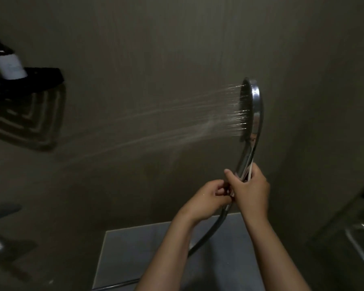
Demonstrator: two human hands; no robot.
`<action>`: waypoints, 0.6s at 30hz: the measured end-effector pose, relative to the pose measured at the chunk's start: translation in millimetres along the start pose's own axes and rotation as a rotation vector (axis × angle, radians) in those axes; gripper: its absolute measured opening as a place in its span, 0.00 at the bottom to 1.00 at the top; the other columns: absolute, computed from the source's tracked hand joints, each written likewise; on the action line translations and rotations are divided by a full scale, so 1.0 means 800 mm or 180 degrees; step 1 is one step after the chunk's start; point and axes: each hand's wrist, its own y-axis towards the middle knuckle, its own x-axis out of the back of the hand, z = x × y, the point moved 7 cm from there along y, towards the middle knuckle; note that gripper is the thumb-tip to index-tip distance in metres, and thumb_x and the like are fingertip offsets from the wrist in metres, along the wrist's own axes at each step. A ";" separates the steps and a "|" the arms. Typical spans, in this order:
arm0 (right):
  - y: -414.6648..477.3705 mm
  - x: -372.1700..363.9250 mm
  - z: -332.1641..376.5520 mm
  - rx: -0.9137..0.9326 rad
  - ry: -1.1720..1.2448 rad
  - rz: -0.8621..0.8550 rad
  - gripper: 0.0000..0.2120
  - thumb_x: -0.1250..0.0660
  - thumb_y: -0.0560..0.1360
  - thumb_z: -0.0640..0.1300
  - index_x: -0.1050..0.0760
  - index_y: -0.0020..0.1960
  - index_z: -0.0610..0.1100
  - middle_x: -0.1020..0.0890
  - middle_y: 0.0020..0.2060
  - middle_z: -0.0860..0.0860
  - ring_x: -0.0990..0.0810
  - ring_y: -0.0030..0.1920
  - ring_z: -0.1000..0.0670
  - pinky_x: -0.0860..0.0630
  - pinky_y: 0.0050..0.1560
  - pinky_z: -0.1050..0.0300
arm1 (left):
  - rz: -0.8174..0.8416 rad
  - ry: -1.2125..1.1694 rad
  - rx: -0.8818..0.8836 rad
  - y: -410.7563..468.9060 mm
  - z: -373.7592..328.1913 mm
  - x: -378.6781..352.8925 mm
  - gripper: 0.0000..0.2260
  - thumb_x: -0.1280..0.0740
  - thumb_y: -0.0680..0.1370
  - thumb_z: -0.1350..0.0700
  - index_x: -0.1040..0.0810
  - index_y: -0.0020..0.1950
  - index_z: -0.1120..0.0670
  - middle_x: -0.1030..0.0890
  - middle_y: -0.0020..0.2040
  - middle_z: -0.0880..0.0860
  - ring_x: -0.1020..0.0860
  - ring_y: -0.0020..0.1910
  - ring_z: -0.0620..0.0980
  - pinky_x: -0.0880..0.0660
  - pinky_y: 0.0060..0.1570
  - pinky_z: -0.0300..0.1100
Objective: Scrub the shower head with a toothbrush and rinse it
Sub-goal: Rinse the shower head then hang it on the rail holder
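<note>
Rinsing: right hand [251, 192] fingers wrap shower head [251, 108] handle, left hand [206, 202] fingers pinch its base; rotate slowly & keep spray [156, 127] twd wall [177, 49].

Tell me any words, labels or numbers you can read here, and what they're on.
No text here can be read.
Bottle on the black shelf: it has a pale label, but any print is too blurred to read.
Shower head: no writing visible.
</note>
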 end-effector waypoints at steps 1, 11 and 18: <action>0.001 0.022 -0.011 -0.0039 -0.0012 -0.0091 0.14 0.25 0.67 0.46 0.28 0.37 0.40 0.22 0.29 0.49 0.23 0.31 0.48 0.33 0.30 0.57 | 0.0092 0.0025 0.0000 0.005 -0.002 -0.022 0.15 0.42 0.74 0.75 0.30 0.60 0.71 0.24 0.47 0.56 0.26 0.46 0.44 0.30 0.51 0.37; -0.013 0.199 -0.119 -0.0616 -0.0170 -0.0721 0.21 0.23 0.64 0.52 0.29 0.38 0.37 0.21 0.32 0.44 0.21 0.35 0.42 0.24 0.37 0.48 | 0.0900 0.0062 -0.0143 0.014 -0.010 -0.217 0.13 0.40 0.74 0.74 0.27 0.54 0.61 0.29 0.45 0.58 0.31 0.45 0.49 0.33 0.45 0.36; -0.035 0.260 -0.169 -0.0783 -0.0234 -0.0904 0.20 0.23 0.64 0.50 0.28 0.39 0.36 0.20 0.34 0.42 0.21 0.36 0.41 0.24 0.39 0.49 | 0.1176 0.0020 0.0011 0.014 0.008 -0.294 0.12 0.40 0.75 0.74 0.28 0.56 0.65 0.31 0.46 0.59 0.33 0.49 0.51 0.35 0.52 0.43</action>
